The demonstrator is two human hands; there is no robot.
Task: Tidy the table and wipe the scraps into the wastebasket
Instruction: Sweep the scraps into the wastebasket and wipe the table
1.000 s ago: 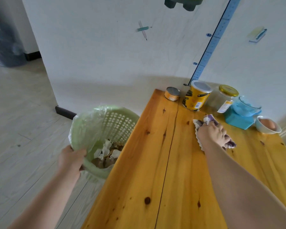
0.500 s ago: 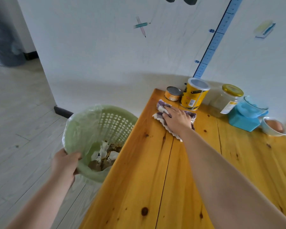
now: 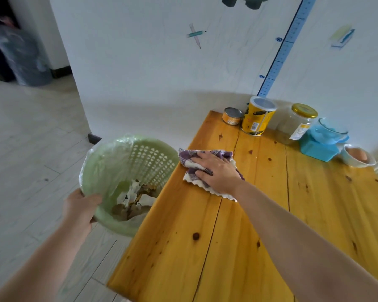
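A pale green plastic wastebasket [image 3: 153, 153] with a clear liner is tilted against the left edge of the wooden table [image 3: 260, 225]. Paper and brown scraps [image 3: 132, 200] lie in its bottom. My left hand [image 3: 80, 209] grips the basket's near rim. My right hand [image 3: 216, 170] presses flat on a purple checked cloth [image 3: 189, 156] at the table's left edge, right beside the basket's rim. No loose scraps show on the tabletop around the cloth.
Along the wall at the table's far end stand a small tin [image 3: 232, 116], a yellow can [image 3: 258, 115], a glass jar with a gold lid [image 3: 296, 124], a blue scale with a clear bowl [image 3: 323, 139] and a white bowl holding an egg [image 3: 358, 158]. Floor lies to the left.
My right hand has swept the cloth from the table's middle leftward to the edge by the basket. My left hand keeps holding the basket's rim.
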